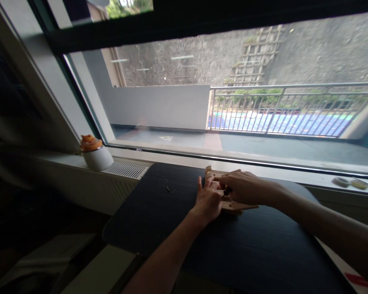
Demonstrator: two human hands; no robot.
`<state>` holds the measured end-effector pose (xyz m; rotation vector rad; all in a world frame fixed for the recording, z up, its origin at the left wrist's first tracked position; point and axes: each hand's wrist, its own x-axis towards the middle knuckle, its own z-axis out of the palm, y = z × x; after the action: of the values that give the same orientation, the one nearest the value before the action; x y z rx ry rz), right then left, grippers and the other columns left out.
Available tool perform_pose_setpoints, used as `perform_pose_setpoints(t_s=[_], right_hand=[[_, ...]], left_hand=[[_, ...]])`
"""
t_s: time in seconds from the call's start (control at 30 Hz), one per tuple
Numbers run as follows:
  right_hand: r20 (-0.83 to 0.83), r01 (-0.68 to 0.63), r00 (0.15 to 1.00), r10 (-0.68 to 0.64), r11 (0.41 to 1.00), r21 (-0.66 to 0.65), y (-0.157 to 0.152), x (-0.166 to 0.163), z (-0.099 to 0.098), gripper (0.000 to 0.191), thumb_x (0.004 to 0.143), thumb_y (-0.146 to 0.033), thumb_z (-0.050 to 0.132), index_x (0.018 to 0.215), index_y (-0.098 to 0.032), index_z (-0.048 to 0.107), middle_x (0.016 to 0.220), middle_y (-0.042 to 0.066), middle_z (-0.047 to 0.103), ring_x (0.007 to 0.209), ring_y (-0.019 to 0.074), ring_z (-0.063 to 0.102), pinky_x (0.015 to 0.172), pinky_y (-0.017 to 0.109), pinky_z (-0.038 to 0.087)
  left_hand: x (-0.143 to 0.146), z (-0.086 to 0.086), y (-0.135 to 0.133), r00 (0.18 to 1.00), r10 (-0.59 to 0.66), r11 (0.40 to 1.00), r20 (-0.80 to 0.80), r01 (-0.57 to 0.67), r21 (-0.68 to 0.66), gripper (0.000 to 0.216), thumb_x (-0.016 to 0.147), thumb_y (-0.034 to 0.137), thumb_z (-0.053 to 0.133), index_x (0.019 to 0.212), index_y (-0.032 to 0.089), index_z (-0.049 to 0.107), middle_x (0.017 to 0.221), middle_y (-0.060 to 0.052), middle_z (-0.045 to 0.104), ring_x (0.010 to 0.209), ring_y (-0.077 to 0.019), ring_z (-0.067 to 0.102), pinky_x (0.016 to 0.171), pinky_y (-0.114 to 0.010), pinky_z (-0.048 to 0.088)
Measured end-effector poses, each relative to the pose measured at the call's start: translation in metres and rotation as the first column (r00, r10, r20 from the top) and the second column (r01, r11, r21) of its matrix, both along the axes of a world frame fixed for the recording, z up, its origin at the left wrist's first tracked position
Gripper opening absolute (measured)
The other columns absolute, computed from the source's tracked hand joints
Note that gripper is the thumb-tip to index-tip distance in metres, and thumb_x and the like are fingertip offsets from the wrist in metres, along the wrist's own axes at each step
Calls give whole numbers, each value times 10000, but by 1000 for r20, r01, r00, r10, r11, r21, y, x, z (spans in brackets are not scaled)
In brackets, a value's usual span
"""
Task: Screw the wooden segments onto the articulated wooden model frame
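Observation:
Near the far edge of the dark table (159, 216) lies a light wooden assembly (233, 206), made of slats with small dark holes. My left hand (209, 200) rests over its left side, fingers bent onto the wood and holding it against the table. From the right, my right hand (245, 187) comes over the top of the wood with its fingers closed. Under those fingers a small dark object (227, 190) shows in part; its kind is hidden. The two hands are close together and cover much of the assembly's middle.
Small dark bits (168, 189) are scattered on the table's left part. An orange-topped white container (95, 153) stands on the ledge by a vent grille (125, 169). Tape rolls (340, 182) lie on the right sill. A large window (159, 106) rises behind the table.

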<state>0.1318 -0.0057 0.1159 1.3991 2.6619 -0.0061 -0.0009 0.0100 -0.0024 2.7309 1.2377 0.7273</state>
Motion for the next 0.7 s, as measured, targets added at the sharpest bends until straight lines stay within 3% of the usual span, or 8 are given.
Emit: perform_pose_setpoints(t_s=[0.2,0.43,0.57,0.7], right_hand=[[113,66,992,-62,997,-36,4,-1,4,138,756,-241,569,786,-180,689,741,78,683,714,212,635,559,259,317],[103,94,990,-93,996,-2,5,-1,2,308,819,-425,524,762,-179,699,732,90,694,688,223,635,531,267,298],[111,77,991,-76,997,-5,2,-4,7,161,776,-295,575,800,-203,705,761,63,707,704,209,641,530,258,290],[101,59,993,-53,997,-53,2,-9,10,136,762,-205,565,784,-191,698,755,61,698,713,200,637,534,256,285]], left_hand=[[-1,1,1,1000,-5,1000,-13,5,-11,194,798,163,570,957,209,670,1165,-79,597,1338,-299,316,1110,-637,96],[-1,1,0,1000,-1,999,-9,1,-34,234,797,147,565,1005,203,656,1147,-78,605,1342,-284,315,1128,-613,77],[0,0,1,1000,-1,1000,-7,1,-28,214,800,148,556,970,221,663,1173,-70,600,1344,-286,315,1128,-616,80],[1,-1,3,1000,8,1000,-3,-8,-12,218,800,162,561,988,211,660,1226,-94,579,1323,-297,349,1126,-615,96]])
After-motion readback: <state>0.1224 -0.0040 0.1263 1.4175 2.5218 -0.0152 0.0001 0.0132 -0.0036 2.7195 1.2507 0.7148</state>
